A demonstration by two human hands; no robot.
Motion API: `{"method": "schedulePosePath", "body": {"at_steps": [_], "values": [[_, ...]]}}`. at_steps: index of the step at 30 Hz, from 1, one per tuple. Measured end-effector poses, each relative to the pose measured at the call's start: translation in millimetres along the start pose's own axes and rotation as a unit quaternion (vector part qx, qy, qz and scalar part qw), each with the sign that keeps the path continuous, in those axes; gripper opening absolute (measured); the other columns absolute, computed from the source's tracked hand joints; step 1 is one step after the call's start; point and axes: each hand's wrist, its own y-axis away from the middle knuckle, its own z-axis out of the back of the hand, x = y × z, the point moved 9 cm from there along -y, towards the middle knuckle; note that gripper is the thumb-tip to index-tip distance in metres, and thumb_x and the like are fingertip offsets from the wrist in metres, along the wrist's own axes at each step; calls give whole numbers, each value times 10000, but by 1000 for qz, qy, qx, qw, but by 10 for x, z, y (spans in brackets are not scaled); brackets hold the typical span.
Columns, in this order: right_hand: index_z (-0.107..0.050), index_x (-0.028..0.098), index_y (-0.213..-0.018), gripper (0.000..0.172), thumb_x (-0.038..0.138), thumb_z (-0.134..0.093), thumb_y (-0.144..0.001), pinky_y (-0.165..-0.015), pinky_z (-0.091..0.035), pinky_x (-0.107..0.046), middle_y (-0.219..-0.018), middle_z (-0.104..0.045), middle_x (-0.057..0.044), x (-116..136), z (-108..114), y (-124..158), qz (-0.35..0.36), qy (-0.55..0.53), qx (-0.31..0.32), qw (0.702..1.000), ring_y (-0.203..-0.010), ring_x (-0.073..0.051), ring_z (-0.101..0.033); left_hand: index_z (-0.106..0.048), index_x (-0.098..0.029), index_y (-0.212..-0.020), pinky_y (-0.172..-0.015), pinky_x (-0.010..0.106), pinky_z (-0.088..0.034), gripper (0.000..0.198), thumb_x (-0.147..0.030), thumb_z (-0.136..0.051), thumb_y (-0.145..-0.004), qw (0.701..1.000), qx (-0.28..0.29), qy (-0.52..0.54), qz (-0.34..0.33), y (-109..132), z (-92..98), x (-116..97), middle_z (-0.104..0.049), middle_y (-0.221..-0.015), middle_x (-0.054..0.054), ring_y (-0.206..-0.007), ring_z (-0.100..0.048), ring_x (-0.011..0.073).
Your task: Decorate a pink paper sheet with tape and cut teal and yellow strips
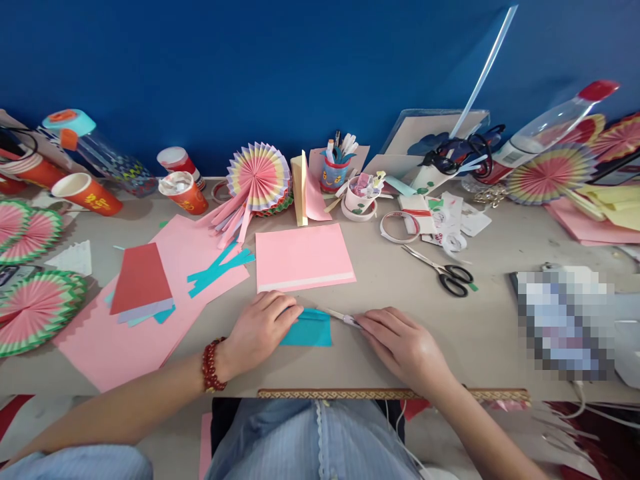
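Note:
A small sheet of blue paper (313, 330) lies near the table's front edge, with a folded strip along its far side. My left hand (267, 327), a red bead bracelet at its wrist, covers the paper's left end; its fingers are together and curved, holding the sheet against the table. In my right hand (400, 343) is a slim utility knife (347, 320), its pale tip pointing left at the fold's right end. My right fingers are closed round its rear part. Just beyond lies a pink sheet (305, 257) with a white strip along its near edge.
Black-handled scissors (450, 273) and a tape roll (400, 227) lie to the right. Blue strips (217, 270) and a red paper piece (143, 280) rest on large pink paper (100, 357). Cups, a paper fan (259, 177) and a bottle (550, 133) line the back.

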Motion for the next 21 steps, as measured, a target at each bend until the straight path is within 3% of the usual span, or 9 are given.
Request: {"method": "schedulePosePath", "body": {"at_steps": [4, 6, 10, 13, 21], "values": [[-676, 197, -1210, 308, 123, -495, -971, -838, -578, -355, -1093, -711, -91, 60, 1, -11, 23, 15, 13, 1000, -949, -209, -645, -631, -164, -1200, -917, 390, -499, 256, -229, -446, -1034, 1000, 9, 0, 8, -3, -9, 5, -664, -1113, 83, -1035, -587, 223], [-686, 197, -1192, 304, 120, -488, -975, -836, -580, -348, -1085, -713, -89, 91, 10, -27, 33, 29, 16, 999, -941, -205, -646, -594, -154, -1289, -995, 409, -467, 324, -297, -447, -1039, 1000, 26, -5, -12, -7, -34, -29, -647, -1236, 104, -1141, -571, 240], [-698, 206, -1175, 310, 118, -472, -982, -822, -588, -329, -1061, -719, -90, 114, 21, -69, 30, 47, 21, 998, -930, -196, -653, -332, -131, -1539, -1211, 481, -233, 717, -595, -410, -999, 989, 90, -16, -115, 6, -145, -195, -389, -1577, 125, -1478, -289, 285], [-701, 208, -1179, 321, 108, -470, -980, -822, -593, -322, -1050, -722, -90, 120, 25, -84, 28, 43, 25, 998, -927, -191, -659, -202, -127, -1587, -1241, 479, -139, 903, -735, -355, -937, 981, 124, -16, -146, 15, -204, -236, -275, -1633, 113, -1528, -175, 271], [-701, 228, -1196, 355, 80, -479, -960, -815, -592, -318, -1006, -728, -76, 130, 40, -27, 46, 51, 29, 997, -896, -188, -665, -222, -182, -1587, -1236, 495, -141, 923, -778, -379, -900, 982, 125, 0, -140, 4, -193, -237, -267, -1637, 99, -1528, -185, 282]]}}
